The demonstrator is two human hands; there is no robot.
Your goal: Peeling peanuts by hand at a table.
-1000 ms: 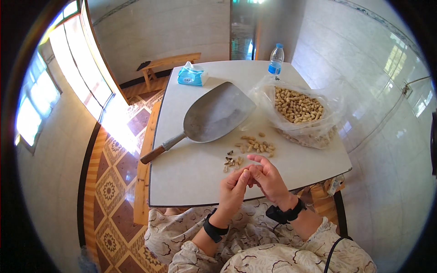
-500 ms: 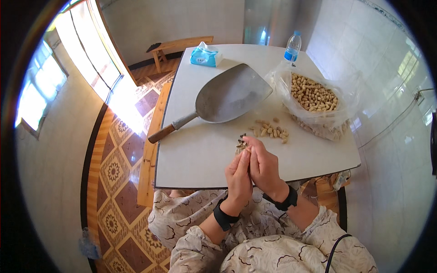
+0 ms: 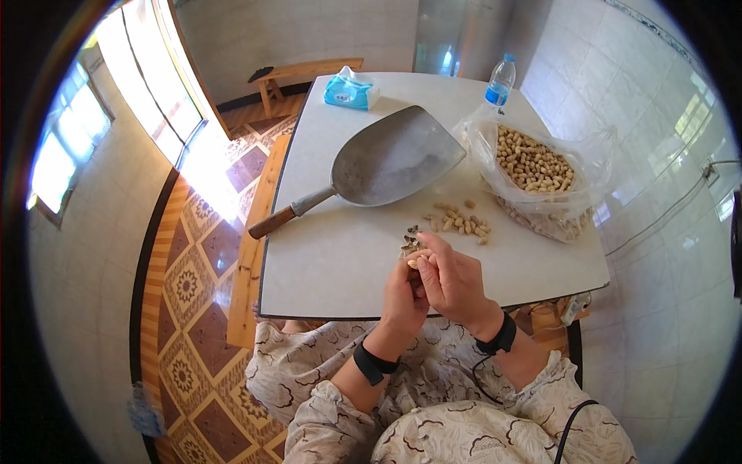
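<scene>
Close together above the table's near edge, my left hand and my right hand are both closed around a peanut. A pale bit of it shows between thumbs and fingertips; the rest is hidden. Just beyond the fingers lie broken peanut shells, partly covered by my right hand. A small pile of unshelled peanuts is spread on the table farther off. To its right stands an open clear plastic bag full of peanuts.
A large metal scoop with a wooden handle lies across the white table, the handle reaching over its left edge. Near the far edge are a blue tissue pack and a water bottle. A wooden bench runs along the left.
My hands have shifted slightly apart, and the left fingers have dropped lower. More of the pale peanut now shows between them. The view has tilted a little; the table items stay in place.
</scene>
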